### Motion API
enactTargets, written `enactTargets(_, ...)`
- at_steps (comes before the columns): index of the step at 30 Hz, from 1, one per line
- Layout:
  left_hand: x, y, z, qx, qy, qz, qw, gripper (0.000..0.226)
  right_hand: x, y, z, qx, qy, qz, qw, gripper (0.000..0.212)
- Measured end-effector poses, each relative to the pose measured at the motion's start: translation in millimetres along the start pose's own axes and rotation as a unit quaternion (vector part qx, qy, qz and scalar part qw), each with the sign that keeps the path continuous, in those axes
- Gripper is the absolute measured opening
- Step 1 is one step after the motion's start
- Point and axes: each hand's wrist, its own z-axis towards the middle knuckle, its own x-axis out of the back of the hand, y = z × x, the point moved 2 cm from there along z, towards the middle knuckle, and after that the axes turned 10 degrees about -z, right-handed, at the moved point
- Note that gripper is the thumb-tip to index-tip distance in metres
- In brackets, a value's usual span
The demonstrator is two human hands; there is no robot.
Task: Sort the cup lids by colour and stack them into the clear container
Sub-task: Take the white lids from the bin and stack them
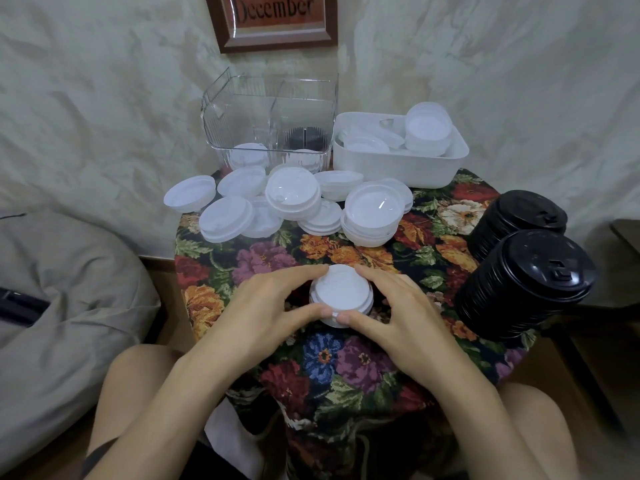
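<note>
Rear wall: draped in crumpled pale fabric (104, 98). Top centre: dark wooden frame (277, 39) lettered "December", cropped by upper edge. Centre: small table under floral cloth (346, 362), red, orange, purple and blue on black. Rear right of cloth: white rectangular bin (381, 169), rounded corners. Left, below table level: grey cushion (62, 323), dark strap-like item (20, 303) at left edge.

White lids (341, 292); black lids (526, 285); floral tablecloth (346, 362); clear container (270, 119).
</note>
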Motion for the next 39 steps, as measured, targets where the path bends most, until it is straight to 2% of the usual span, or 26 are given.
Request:
enactTargets(6, -1, 0, 0, 0.001, -0.008, 0.012, 1.000, 0.068, 1, -2, -2, -0.013, -0.009, -0.016, 1.000, 0.079)
enactTargets(15, 7, 1, 20, -0.013, 0.016, -0.046, 0.999, 0.032, 3, -5, -6, -0.006, 0.019, -0.028, 0.999, 0.080)
enactTargets(18, 3, 3, 34, -0.018, 0.029, -0.054, 0.998, 0.028, 6, 2, -2, -0.011, 0.044, -0.045, 0.998, 0.070)
enactTargets(21, 2, 0, 47, -0.018, 0.070, -0.039, 0.997, 0.023, 8, 8, 0, -0.018, 0.045, -0.044, 0.998, 0.066)
enactTargets(24, 6, -4, 59, -0.059, 0.138, 0.042, 0.988, 0.020, 5, 9, -2, -0.015, 0.047, -0.031, 0.998, 0.065)
enactTargets(27, 15, -10, 73, -0.094, 0.212, 0.135, 0.963, 0.031, 3, 10, -2, -0.016, 0.052, -0.027, 0.998, 0.064)
enactTargets(31, 20, -23, 99, -0.004, 0.160, 0.200, 0.967, 0.063, 2, 10, -2, -0.014, 0.057, -0.030, 0.998, 0.063)
enactTargets(33, 19, -26, 105, 0.024, 0.140, 0.205, 0.968, 0.060, 2, 11, -2, -0.014, 0.058, -0.032, 0.998, 0.063)
enactTargets(37, 17, -27, 98, -0.025, 0.151, 0.174, 0.973, 0.047, 1, 12, -1, -0.018, 0.056, -0.028, 0.998, 0.063)
enactTargets(39, 14, -25, 89, -0.052, 0.130, 0.147, 0.979, 0.046, 1, 12, -1, -0.018, 0.056, -0.030, 0.998, 0.064)
